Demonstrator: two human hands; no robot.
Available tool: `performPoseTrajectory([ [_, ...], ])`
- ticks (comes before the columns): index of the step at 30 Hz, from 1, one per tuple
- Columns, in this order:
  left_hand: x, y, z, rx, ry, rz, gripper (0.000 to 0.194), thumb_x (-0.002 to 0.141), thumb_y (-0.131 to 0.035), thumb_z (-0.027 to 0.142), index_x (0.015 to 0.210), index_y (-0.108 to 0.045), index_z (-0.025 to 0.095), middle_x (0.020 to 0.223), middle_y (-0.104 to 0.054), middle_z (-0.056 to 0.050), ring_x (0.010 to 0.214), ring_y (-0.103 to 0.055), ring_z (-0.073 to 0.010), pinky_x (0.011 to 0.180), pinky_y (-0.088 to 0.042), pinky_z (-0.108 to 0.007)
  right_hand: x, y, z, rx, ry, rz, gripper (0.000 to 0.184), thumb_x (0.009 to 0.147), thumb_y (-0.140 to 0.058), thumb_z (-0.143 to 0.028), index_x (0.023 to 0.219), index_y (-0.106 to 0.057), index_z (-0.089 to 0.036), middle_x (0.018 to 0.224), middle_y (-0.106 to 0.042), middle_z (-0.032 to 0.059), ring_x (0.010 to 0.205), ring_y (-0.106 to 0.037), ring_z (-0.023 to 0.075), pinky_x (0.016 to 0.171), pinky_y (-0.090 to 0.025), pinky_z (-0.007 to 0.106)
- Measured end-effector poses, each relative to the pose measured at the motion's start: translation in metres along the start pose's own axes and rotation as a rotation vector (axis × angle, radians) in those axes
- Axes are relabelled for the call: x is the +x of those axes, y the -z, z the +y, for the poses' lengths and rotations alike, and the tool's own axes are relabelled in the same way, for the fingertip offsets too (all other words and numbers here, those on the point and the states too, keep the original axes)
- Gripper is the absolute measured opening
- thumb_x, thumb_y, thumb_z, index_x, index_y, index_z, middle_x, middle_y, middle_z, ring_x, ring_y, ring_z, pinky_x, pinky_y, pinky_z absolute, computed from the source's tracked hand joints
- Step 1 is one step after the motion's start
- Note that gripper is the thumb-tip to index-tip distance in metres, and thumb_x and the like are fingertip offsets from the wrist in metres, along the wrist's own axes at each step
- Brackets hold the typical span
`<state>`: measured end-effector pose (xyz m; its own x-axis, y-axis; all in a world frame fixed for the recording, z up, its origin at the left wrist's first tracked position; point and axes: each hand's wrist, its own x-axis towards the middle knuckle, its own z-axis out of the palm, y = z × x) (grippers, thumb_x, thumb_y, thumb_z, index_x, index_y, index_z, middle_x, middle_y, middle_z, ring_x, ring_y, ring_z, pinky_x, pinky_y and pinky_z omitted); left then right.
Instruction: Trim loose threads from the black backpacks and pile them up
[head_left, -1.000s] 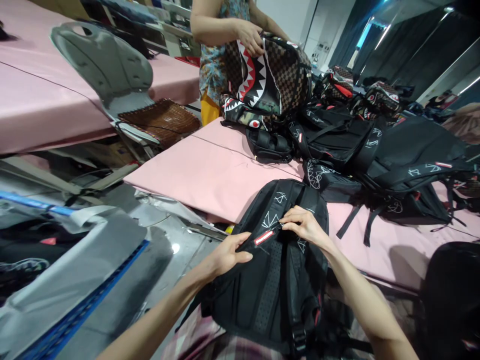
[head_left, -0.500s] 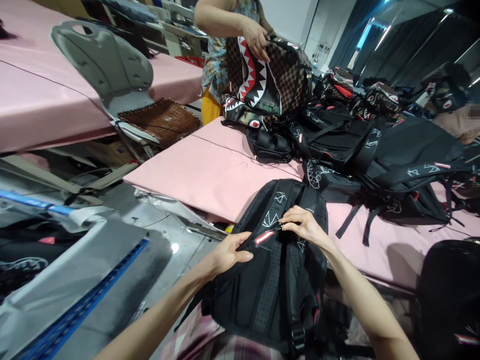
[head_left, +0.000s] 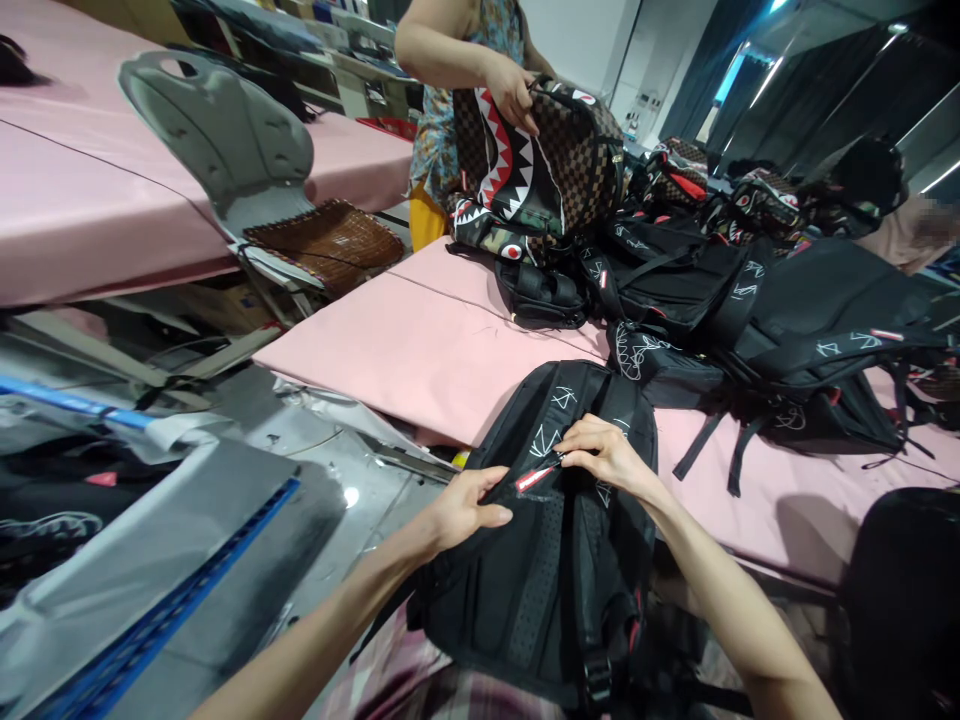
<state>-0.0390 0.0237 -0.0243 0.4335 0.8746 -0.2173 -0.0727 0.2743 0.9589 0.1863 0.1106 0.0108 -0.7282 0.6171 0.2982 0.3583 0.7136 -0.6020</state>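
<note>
Resting on lap (head_left: pixel 450 692) by table (head_left: pixel 420 345), backpack (head_left: pixel 480 600) spread beneath both hands. Strap (head_left: pixel 561 402) gripped by left hand (head_left: pixel 456 510), pinched beside red label (head_left: pixel 535 478) by right hand (head_left: pixel 609 458). Black, white-scribbled straps.

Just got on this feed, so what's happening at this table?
The left hand pinches a shoulder strap of a black backpack, beside its red label. The right hand has its fingertips at the label's upper end. Across the pink table, another person's hand grips a checkered shark-mouth backpack.
</note>
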Motion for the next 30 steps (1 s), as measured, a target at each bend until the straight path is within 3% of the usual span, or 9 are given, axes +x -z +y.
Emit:
performPoseTrajectory([
  [12, -0.001, -0.006, 0.001, 0.124, 0.008, 0.057, 0.034, 0.058, -0.063, 0.017, 0.091, -0.066, 0.017, 0.085, -0.066, 0.000, 0.087, -0.056, -0.0235, 0.075, -0.042, -0.030, 0.005, -0.003, -0.032, -0.207, 0.120, -0.096, 0.023, 0.084, -0.054, -0.037, 0.092, -0.069, -0.021, 0.084, -0.066, 0.0057, 0.076, -0.054, 0.0167, 0.069, -0.044, 0.031],
  [15, -0.003, -0.008, 0.004, 0.132, 0.005, 0.062, 0.033, 0.058, -0.062, 0.016, 0.091, -0.066, 0.017, 0.086, -0.067, 0.000, 0.088, -0.056, -0.0234, 0.078, -0.042, -0.030, 0.004, -0.002, -0.043, -0.130, 0.104, -0.081, 0.021, 0.084, -0.056, -0.036, 0.092, -0.069, -0.021, 0.083, -0.066, 0.0055, 0.076, -0.054, 0.0170, 0.070, -0.044, 0.031],
  [17, -0.004, -0.010, 0.005, 0.101, 0.000, 0.085, 0.035, 0.058, -0.062, 0.015, 0.093, -0.066, 0.017, 0.090, -0.067, -0.001, 0.090, -0.056, -0.0232, 0.081, -0.041, -0.031, -0.002, -0.002, -0.048, 0.021, 0.020, 0.028, 0.021, 0.083, -0.056, -0.036, 0.092, -0.068, -0.022, 0.084, -0.066, 0.0049, 0.079, -0.057, 0.0170, 0.071, -0.046, 0.031],
  [19, -0.005, -0.013, 0.006, 0.036, -0.010, 0.101, 0.039, 0.058, -0.063, 0.013, 0.097, -0.065, 0.017, 0.096, -0.067, -0.002, 0.094, -0.055, -0.0229, 0.084, -0.040, -0.032, -0.014, -0.006, -0.050, 0.083, -0.097, 0.233, 0.019, 0.083, -0.057, -0.035, 0.094, -0.067, -0.023, 0.088, -0.066, 0.0045, 0.082, -0.058, 0.0177, 0.074, -0.047, 0.032],
  [22, -0.004, -0.022, 0.005, -0.087, -0.049, 0.092, 0.043, 0.058, -0.065, 0.013, 0.101, -0.064, 0.016, 0.099, -0.067, -0.003, 0.097, -0.055, -0.0227, 0.087, -0.039, -0.032, -0.039, -0.023, -0.052, -0.114, -0.188, 0.500, 0.018, 0.083, -0.058, -0.026, 0.099, -0.065, -0.024, 0.091, -0.065, 0.0054, 0.085, -0.057, 0.0195, 0.075, -0.047, 0.036],
  [25, -0.003, -0.031, 0.006, -0.174, -0.096, 0.093, 0.043, 0.059, -0.067, 0.015, 0.103, -0.063, 0.015, 0.101, -0.067, -0.004, 0.100, -0.054, -0.0229, 0.090, -0.037, -0.033, -0.061, -0.044, -0.057, -0.336, -0.172, 0.591, 0.023, 0.082, -0.057, -0.016, 0.103, -0.063, -0.023, 0.089, -0.064, 0.0072, 0.082, -0.056, 0.0202, 0.071, -0.047, 0.036],
  [30, -0.001, -0.046, 0.009, -0.237, -0.145, 0.124, 0.039, 0.061, -0.068, 0.014, 0.100, -0.064, 0.015, 0.096, -0.067, -0.003, 0.095, -0.055, -0.0204, 0.088, -0.038, -0.030, -0.073, -0.063, -0.068, -0.482, -0.150, 0.686, 0.027, 0.081, -0.056, -0.010, 0.105, -0.060, -0.021, 0.086, -0.063, 0.0067, 0.079, -0.055, 0.0185, 0.068, -0.048, 0.033],
])
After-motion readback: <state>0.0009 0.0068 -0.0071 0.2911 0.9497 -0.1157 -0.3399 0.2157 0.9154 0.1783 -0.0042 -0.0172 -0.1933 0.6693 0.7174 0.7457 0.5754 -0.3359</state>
